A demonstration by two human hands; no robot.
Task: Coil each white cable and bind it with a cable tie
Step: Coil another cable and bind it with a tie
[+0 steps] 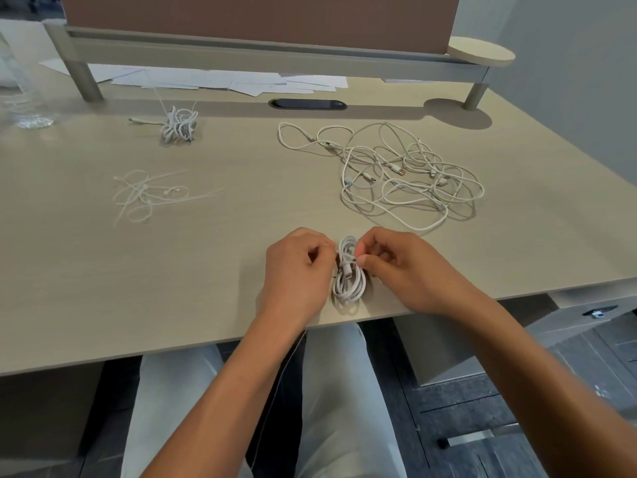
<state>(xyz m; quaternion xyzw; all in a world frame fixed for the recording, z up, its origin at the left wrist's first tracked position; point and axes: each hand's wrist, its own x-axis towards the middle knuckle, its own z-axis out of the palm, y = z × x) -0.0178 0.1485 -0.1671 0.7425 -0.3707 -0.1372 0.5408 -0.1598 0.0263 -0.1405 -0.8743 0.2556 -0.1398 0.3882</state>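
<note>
Both hands pinching one coil at the tabletop's near edge.
Left to right: loose ties (151,196) mid-left; bound coil (179,125) toward the far edge; left hand (296,267) and right hand (396,267), fingers curled, pinching the coil (349,274) at its middle from either side; whether a tie is in the pinch can't be told; tangled cables (403,174) right of centre.

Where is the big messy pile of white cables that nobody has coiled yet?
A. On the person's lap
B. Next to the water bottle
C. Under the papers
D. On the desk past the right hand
D: the loose tangle of cables sprawls on the desk beyond the right hand, which holds the coiled cable with the left hand.
</note>
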